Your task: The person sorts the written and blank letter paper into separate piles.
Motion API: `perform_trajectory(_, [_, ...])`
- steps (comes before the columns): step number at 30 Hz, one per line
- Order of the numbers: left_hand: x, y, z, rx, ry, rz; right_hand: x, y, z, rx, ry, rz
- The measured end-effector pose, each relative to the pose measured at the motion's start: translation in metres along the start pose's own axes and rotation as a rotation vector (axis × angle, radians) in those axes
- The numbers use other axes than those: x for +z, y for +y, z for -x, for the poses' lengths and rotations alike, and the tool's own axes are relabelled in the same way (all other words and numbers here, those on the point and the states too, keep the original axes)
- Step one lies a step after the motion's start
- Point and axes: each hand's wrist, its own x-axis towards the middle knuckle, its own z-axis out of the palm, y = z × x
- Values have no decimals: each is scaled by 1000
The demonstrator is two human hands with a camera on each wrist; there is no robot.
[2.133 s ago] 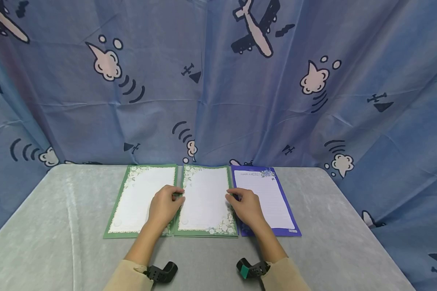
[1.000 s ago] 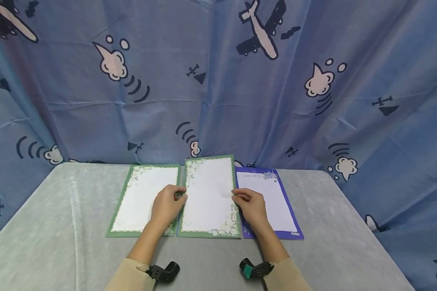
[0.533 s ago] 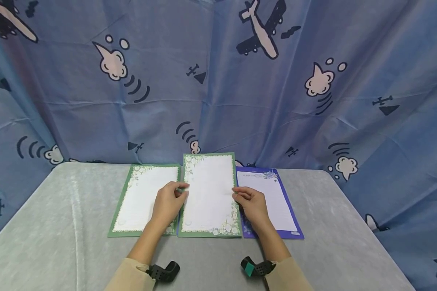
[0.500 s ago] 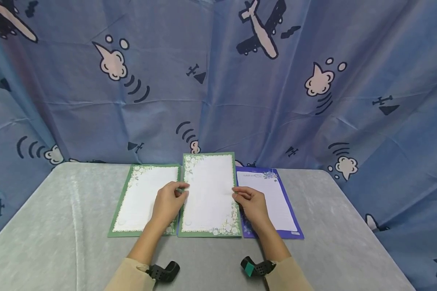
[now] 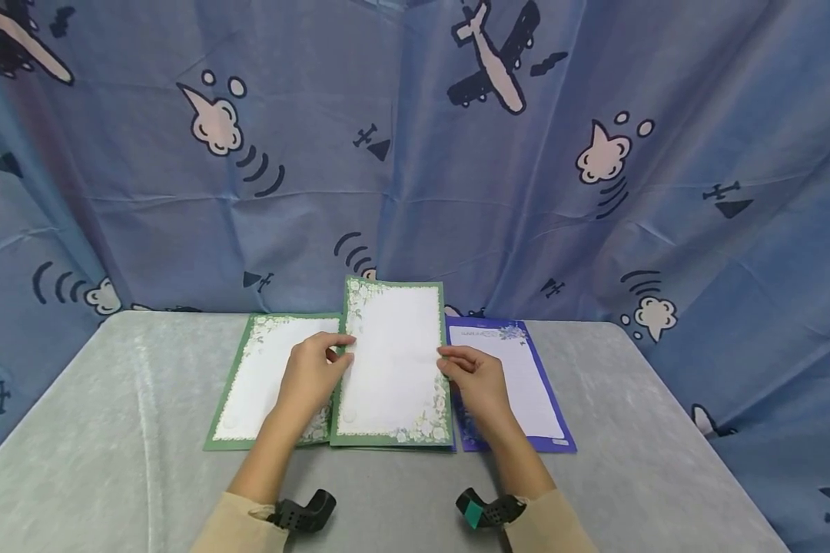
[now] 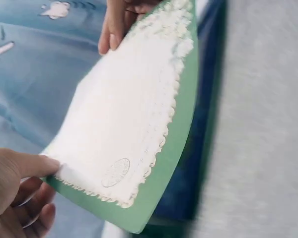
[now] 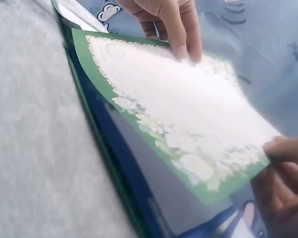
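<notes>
Green-bordered sheet (image 5: 393, 361) | we are pinching both long edges, left hand (image 5: 309, 375) and right hand (image 5: 475, 382) | lifting evenly, we are keeping it flat above the counter (image 5: 111, 430).

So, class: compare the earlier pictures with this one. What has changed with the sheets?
The middle green sheet, pinched at its edges by the left hand and right hand, has lifted at its far end. The left green sheet and purple sheet stayed flat.
</notes>
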Motion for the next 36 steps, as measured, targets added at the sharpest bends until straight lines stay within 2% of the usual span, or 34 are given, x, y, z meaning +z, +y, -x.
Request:
perform_trajectory(4, [-13,12,2,8,6,7,0,-13,6,-9,-13,-7])
perform_trajectory(8, [-23,22,4,9,8,30,-2,-23,9,-11,-22,31])
perform_trajectory(11, [-28,25,4,7,11,47,-2,-29,10,-21,-27,61])
perform_trajectory(16, [-40,25,5,-14,28,73,6,-38,9,-89,-39,84])
perform_trajectory(22, [-56,24,5,-25,72,4,25,-49,8,-187,-48,110])
perform_trajectory(29, [-76,26,9,5,187,-140,57,-61,9,-290,-74,107])
perform_trajectory(36, [-93,18,10,-30,244,-162,95,-64,14,-363,-77,72])
